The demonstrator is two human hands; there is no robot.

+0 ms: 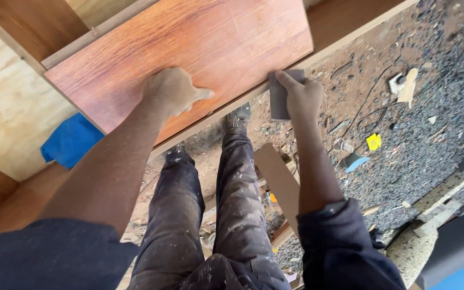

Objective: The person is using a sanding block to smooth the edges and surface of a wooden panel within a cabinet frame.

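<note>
Two bare hands are working at a reddish-brown wood panel (pixel 189 48) seen from the head camera. The left hand (pixel 174 90) is curled loosely and pressing down on the panel's face near its lower edge, holding nothing. The right hand (pixel 303 96) is gripping a dark grey sanding block (pixel 278 96), fingers wrapped around it, and is holding the block against the panel's pale lower edge (pixel 232 110). The hands are sitting well apart along that edge. Below, the person's paint-spattered dark trousers (pixel 210 204) are standing on a gravelly floor (pixel 425 129) littered with scraps. A blue cloth (pixel 71 140) is lying beside the panel on pale plywood (pixel 6 107).
</note>
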